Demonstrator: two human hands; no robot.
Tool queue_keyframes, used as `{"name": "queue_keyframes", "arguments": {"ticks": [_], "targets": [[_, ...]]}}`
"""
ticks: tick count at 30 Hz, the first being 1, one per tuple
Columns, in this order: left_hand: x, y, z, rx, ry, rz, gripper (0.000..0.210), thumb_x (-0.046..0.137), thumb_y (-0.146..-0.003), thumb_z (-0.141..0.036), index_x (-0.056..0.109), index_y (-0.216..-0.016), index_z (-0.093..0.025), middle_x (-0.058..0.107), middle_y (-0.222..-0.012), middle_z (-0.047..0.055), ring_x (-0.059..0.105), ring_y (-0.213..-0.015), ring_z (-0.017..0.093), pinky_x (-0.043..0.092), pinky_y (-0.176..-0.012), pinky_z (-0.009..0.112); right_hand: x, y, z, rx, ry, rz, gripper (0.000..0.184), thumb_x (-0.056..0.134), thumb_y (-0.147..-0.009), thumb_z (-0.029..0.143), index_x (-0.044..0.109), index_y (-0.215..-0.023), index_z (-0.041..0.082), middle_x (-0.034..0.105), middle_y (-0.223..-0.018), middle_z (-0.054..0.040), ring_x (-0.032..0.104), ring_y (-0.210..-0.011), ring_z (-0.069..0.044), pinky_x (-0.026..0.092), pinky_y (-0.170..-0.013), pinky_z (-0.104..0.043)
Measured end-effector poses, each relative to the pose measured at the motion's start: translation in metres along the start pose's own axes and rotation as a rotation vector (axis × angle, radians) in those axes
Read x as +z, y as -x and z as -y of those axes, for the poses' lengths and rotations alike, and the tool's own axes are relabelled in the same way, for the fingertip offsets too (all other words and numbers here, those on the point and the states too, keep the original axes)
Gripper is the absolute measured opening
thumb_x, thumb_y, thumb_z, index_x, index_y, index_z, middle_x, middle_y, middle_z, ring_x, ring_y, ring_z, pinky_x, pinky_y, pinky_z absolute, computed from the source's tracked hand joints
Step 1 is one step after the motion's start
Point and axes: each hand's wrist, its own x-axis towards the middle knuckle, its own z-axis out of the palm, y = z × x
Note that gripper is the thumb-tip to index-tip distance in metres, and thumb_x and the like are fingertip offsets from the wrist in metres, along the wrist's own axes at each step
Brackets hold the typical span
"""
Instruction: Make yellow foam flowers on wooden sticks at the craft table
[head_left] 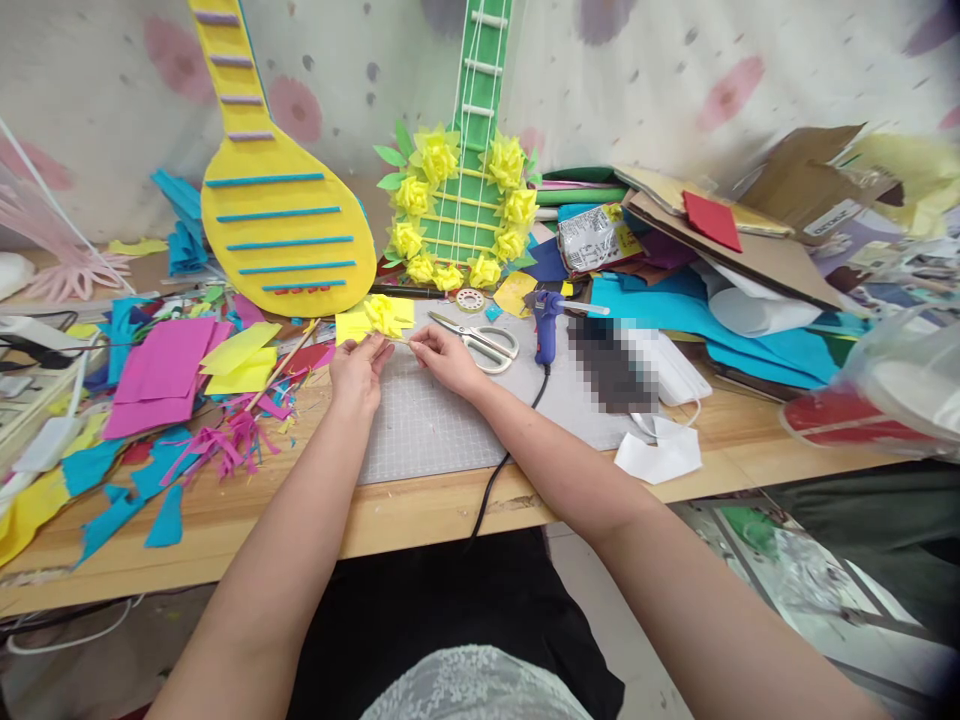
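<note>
A yellow crepe-paper flower (pixel 384 314) shows just above my left hand (pixel 361 368), whose fingers are pinched at its lower edge. Yellow paper (pixel 354 326) lies flat behind the flower. Close by on the right, my right hand (pixel 444 356) has its fingertips pressed together, with a thin pale strand between the two hands; what it grips is too small to name. Scissors (pixel 487 346) lie open just beyond my right hand. Both hands are over the grey cutting mat (pixel 420 430).
Behind stand a yellow paper guitar (pixel 289 225) and a green one (pixel 469 200) ringed with yellow flowers. A blue glue gun (pixel 546 330) trails its black cord (pixel 499 470) under my right forearm. Paper scraps (pixel 161 375) cover the left; cardboard (pixel 742 240) piles up right.
</note>
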Motion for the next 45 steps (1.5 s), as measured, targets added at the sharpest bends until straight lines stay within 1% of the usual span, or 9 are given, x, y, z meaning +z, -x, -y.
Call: {"name": "queue_keyframes", "arguments": {"ticks": [5,10,15,20,23,28,32,37,45], "targets": [[0.001,0.001,0.001,0.016,-0.017,0.022,0.029,0.057,-0.067,0.002,0.036,-0.071,-0.018,0.061,-0.061,-0.003,0.061,-0.057,0.009,0.052,-0.07,0.027,0.0,0.001,0.006,0.066,0.083,-0.019,0.02,0.046,-0.081,0.034,0.052,-0.074,0.017,0.047,-0.05,0.0064,0.042,-0.047,-0.007,0.034,-0.052,-0.021],[0.001,0.0,0.002,0.027,0.015,0.034,0.027,0.055,-0.068,0.004,0.039,-0.073,-0.017,0.061,-0.062,-0.002,0.061,-0.057,0.008,0.051,-0.071,0.025,0.0,0.0,0.011,0.119,0.142,-0.031,0.023,0.047,-0.081,0.036,0.056,-0.073,0.016,0.046,-0.049,0.0062,0.04,-0.046,-0.006,0.031,-0.05,-0.02],[0.001,-0.001,0.001,0.013,0.017,0.021,0.023,0.056,-0.069,0.003,0.045,-0.077,-0.016,0.06,-0.06,-0.003,0.06,-0.055,0.008,0.051,-0.069,0.023,0.001,-0.002,0.013,0.174,0.122,-0.04,0.028,0.047,-0.081,0.038,0.056,-0.068,0.015,0.045,-0.047,0.006,0.039,-0.044,-0.006,0.029,-0.048,-0.02],[0.0,0.0,-0.001,-0.019,0.026,0.062,0.017,0.056,-0.071,-0.001,0.048,-0.078,-0.015,0.062,-0.064,-0.001,0.062,-0.058,0.009,0.052,-0.071,0.025,0.002,-0.004,0.013,0.228,0.148,-0.068,0.029,0.047,-0.081,0.038,0.057,-0.066,0.015,0.043,-0.045,0.0059,0.041,-0.043,-0.006,0.03,-0.047,-0.02],[0.0,0.0,-0.002,-0.049,0.026,0.068,0.016,0.053,-0.072,0.0,0.048,-0.076,-0.015,0.063,-0.064,0.0,0.063,-0.06,0.01,0.052,-0.073,0.026,0.002,-0.005,0.013,0.261,0.145,-0.075,0.03,0.047,-0.082,0.038,0.057,-0.065,0.016,0.041,-0.043,0.0064,0.038,-0.039,-0.005,0.029,-0.043,-0.019],[0.001,-0.001,0.0,-0.024,0.002,0.026,0.022,0.052,-0.071,0.003,0.043,-0.075,-0.017,0.062,-0.061,-0.001,0.063,-0.059,0.011,0.052,-0.073,0.027,0.003,-0.005,0.011,0.291,0.053,-0.048,0.033,0.045,-0.084,0.04,0.055,-0.064,0.016,0.04,-0.041,0.0075,0.031,-0.031,-0.004,0.028,-0.037,-0.019],[0.003,-0.001,0.0,-0.002,-0.002,0.012,0.026,0.053,-0.07,0.003,0.038,-0.072,-0.018,0.061,-0.059,-0.002,0.063,-0.059,0.011,0.052,-0.073,0.028,0.003,-0.005,0.008,0.273,-0.034,-0.045,0.035,0.045,-0.083,0.043,0.054,-0.064,0.016,0.041,-0.041,0.0072,0.032,-0.031,-0.004,0.029,-0.035,-0.019],[0.003,-0.002,0.0,0.016,0.008,-0.02,0.027,0.054,-0.07,0.002,0.036,-0.066,-0.017,0.062,-0.061,-0.002,0.062,-0.057,0.009,0.053,-0.072,0.027,0.003,-0.002,0.01,0.14,-0.167,-0.037,0.023,0.057,-0.075,0.04,0.052,-0.077,0.017,0.05,-0.052,0.0069,0.043,-0.041,-0.005,0.037,-0.042,-0.018],[0.001,-0.001,-0.004,-0.066,0.048,0.015,0.013,0.056,-0.072,-0.003,0.051,-0.068,-0.015,0.063,-0.064,0.0,0.061,-0.061,0.008,0.052,-0.076,0.025,0.003,-0.001,0.012,0.065,0.059,-0.07,0.027,0.054,-0.074,0.043,0.053,-0.069,0.016,0.049,-0.057,0.005,0.042,-0.053,-0.006,0.035,-0.052,-0.019]]}}
